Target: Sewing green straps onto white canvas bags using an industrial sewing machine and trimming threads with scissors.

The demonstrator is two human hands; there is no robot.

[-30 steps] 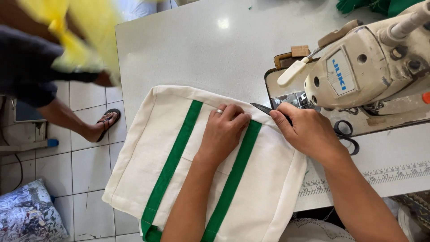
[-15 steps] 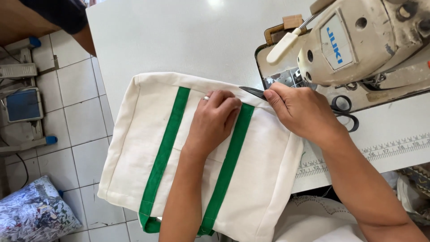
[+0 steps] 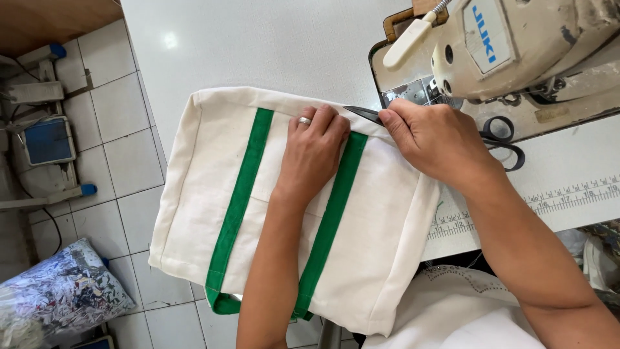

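Head view. Cream canvas tote bag (image 3: 213,194) lies flat on the white sewing table (image 3: 258,45), its lower end hanging over the table's near edge. Two green straps (image 3: 239,200) run lengthwise down the bag.

Left hand (image 3: 313,152): flat, palm down, fingers together and slightly curled, pressing the cloth between the two straps near the bag's top hem. It grasps nothing. A ring shows on one finger.

Right hand (image 3: 433,139): closed around a pair of thread snips (image 3: 363,114); the dark pointed blades stick out toward the left hand, tip at the bag's top hem just beside the right-hand strap.

Right of the bag: beige industrial sewing machine (image 3: 516,45), a blue rectangular label on its head. Black-handled scissors (image 3: 500,139) lie on the machine bed beside the right wrist. A printed ruler strip (image 3: 568,197) runs along the table's edge, right of the bag.

Left of the bag, on the tiled floor: a bundle in clear plastic (image 3: 58,294), blue-and-white patterned.
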